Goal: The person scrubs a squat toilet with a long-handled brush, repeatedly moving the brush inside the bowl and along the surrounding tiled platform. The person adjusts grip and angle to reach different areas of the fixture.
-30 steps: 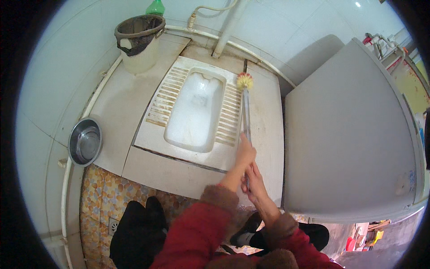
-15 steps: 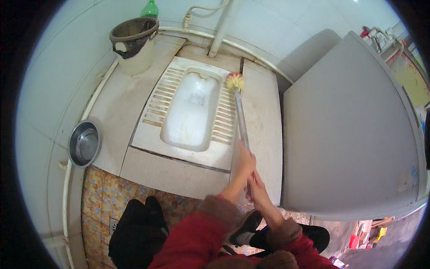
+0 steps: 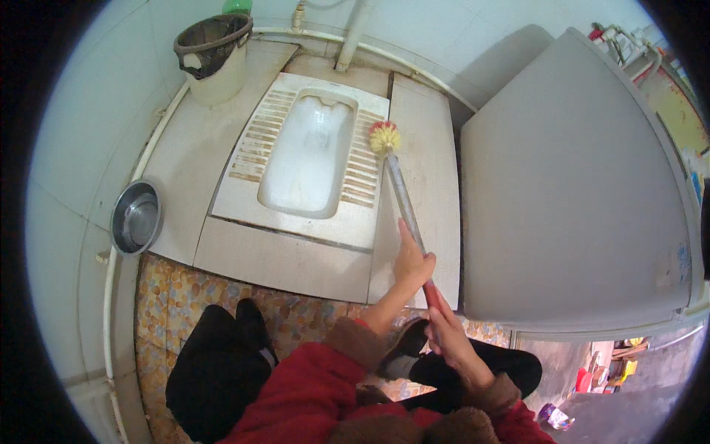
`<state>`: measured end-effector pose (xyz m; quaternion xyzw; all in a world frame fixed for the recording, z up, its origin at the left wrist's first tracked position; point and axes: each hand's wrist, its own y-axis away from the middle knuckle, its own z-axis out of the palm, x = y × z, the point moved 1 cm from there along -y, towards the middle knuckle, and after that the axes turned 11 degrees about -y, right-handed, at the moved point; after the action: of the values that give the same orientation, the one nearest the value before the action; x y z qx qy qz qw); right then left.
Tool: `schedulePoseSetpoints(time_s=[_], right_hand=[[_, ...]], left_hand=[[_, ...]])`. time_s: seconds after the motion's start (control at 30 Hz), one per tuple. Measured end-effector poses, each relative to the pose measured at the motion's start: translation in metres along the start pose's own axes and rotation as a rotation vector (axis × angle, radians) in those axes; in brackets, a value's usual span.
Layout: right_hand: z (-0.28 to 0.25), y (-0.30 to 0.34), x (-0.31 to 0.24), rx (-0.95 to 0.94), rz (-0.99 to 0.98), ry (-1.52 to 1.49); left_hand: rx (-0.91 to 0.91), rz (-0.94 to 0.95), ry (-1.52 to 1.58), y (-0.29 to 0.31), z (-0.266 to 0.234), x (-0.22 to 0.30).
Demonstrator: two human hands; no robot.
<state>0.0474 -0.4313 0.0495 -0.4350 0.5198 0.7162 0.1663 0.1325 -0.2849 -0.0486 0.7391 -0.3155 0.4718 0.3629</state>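
Observation:
Both my hands grip a long-handled toilet brush (image 3: 404, 194) with a grey shaft, a red grip and a round yellow-and-red bristle head. My left hand (image 3: 413, 260) is wrapped round the shaft, index finger laid along it. Lower down, my right hand (image 3: 450, 333) closes on the red end of the handle. The bristle head is over the right ribbed footrest of a white squat toilet (image 3: 292, 214); whether it touches the surface I cannot tell. White foam or water shows in the bowl, and brown stains mark the ribs.
A lined bin (image 3: 222, 80) stands back left, a green bottle (image 3: 237, 7) behind it. A metal basin (image 3: 137, 217) sits at the left wall. To the right rises a large grey cabinet-like box (image 3: 569, 185). Patterned floor (image 3: 288, 320) lies below the raised step, under my feet.
My hands have come nearer and slightly right with the brush, and sit further apart on the handle. The view has tilted, so the toilet appears higher.

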Motion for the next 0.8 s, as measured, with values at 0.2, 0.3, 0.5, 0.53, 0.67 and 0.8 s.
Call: schedulePoseSetpoints(time_s=[0.2,0.3,0.5,0.53,0.67,0.8], right_hand=[[-0.023,0.111,-0.009,-0.046,0.228,-0.190],[-0.019,0.100,-0.012,-0.068,0.245,-0.231],[0.026,-0.029,-0.009,-0.273,-0.044,-0.413],[0.030,-0.036,-0.005,-0.216,-0.028,-0.375],[0.029,0.005,0.008,-0.114,-0.007,-0.260],[-0.015,0.110,0.015,-0.042,0.196,-0.034]], left_hand=[[-0.140,-0.064,0.202,0.070,0.007,0.015],[-0.077,-0.010,0.222,0.058,0.020,0.001],[-0.005,0.119,-0.115,-0.098,-0.005,-0.009],[-0.018,0.099,-0.198,-0.109,-0.014,-0.005],[-0.087,0.160,-0.416,-0.044,-0.027,0.003],[-0.104,0.488,-0.653,0.071,-0.030,0.005]])
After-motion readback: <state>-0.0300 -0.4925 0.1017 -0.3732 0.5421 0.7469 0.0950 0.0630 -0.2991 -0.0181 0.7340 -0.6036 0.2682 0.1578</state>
